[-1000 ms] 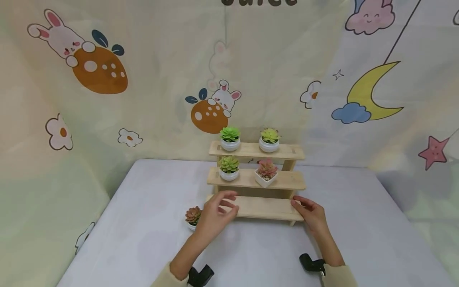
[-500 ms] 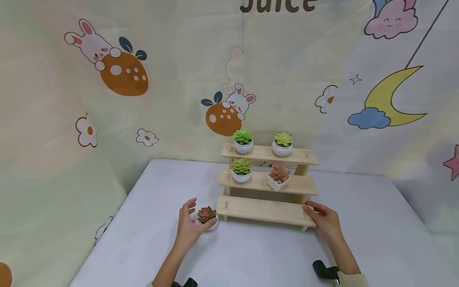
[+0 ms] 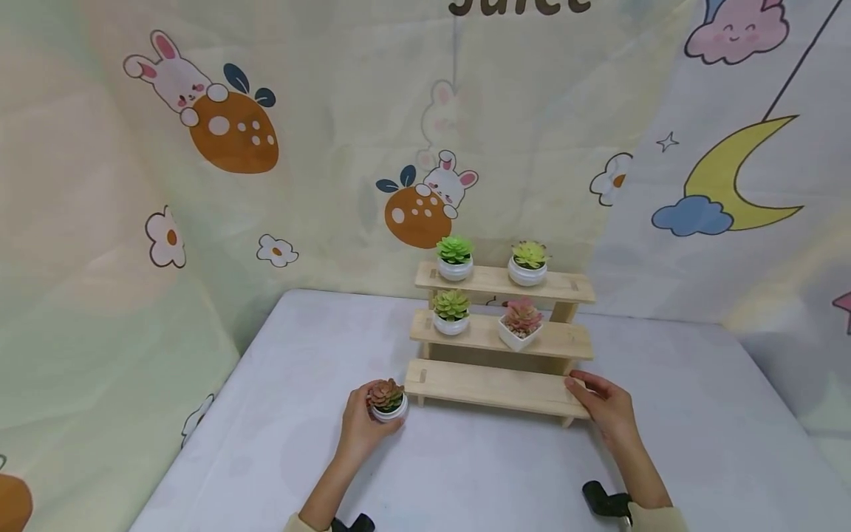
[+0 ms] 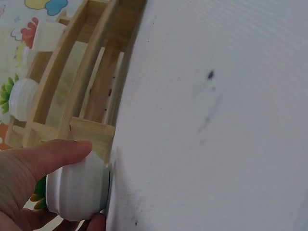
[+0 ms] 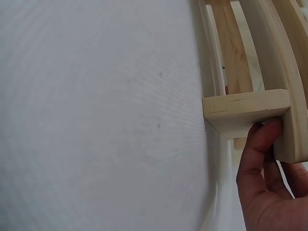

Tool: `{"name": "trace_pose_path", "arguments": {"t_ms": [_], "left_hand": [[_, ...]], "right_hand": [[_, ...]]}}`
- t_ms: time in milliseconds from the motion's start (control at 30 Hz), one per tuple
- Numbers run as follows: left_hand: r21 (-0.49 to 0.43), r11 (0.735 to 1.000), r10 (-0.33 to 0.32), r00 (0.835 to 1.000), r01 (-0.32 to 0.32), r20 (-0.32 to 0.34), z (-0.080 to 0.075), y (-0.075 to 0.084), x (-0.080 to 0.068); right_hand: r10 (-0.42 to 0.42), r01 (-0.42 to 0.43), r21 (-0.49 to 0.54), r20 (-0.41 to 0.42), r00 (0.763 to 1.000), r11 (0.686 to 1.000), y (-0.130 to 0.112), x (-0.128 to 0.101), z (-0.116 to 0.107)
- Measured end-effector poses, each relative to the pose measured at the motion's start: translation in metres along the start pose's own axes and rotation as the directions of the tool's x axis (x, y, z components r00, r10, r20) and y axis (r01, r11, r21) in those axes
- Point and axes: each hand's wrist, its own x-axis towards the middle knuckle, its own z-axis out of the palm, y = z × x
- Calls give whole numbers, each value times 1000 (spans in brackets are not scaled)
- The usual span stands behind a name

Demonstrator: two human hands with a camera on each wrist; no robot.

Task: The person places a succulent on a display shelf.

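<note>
At the left end of a three-step wooden stand, my left hand grips a small succulent with brownish-red leaves in a round white pot. The left wrist view has thumb and fingers around the white pot, its base at or very close to the tabletop. My right hand holds the right end of the stand's lowest step. In the right wrist view that hand has its thumb and fingers on the board's end, beside a support leg.
Two green succulents in white pots stand on the top step. The middle step bears a green succulent and a pink one in an angular white pot. A white-covered table meets a printed cloth backdrop behind.
My left hand has moved from over the bottom step left and down to the brownish-red succulent, and its fingers have closed around the pot. The right hand stays on the stand; the head view shifted.
</note>
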Motion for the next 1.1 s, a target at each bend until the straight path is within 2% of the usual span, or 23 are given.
{"name": "trace_pose_path", "arguments": {"t_ms": [167, 333, 500, 800, 933, 1100], "left_hand": [[-15, 1000, 6, 1000, -6, 3, 0, 0, 2], [-23, 999, -29, 999, 29, 18, -1, 0, 3], [-16, 999, -32, 999, 33, 21, -5, 3, 4], [6, 1000, 20, 1000, -20, 23, -21, 26, -1], [-2, 999, 47, 998, -47, 36, -20, 36, 2], [-15, 995, 96, 993, -95, 76, -9, 46, 9]], "right_hand": [[-26, 26, 39, 0, 1000, 999, -1, 0, -4], [-10, 11, 51, -12, 1000, 999, 0, 1, -6], [6, -4, 51, -35, 999, 999, 0, 0, -6], [4, -3, 78, -18, 1000, 997, 2, 2, 1], [3, -1, 112, -24, 1000, 994, 1, 3, 2], [4, -1, 98, -37, 999, 995, 2, 2, 3]]}}
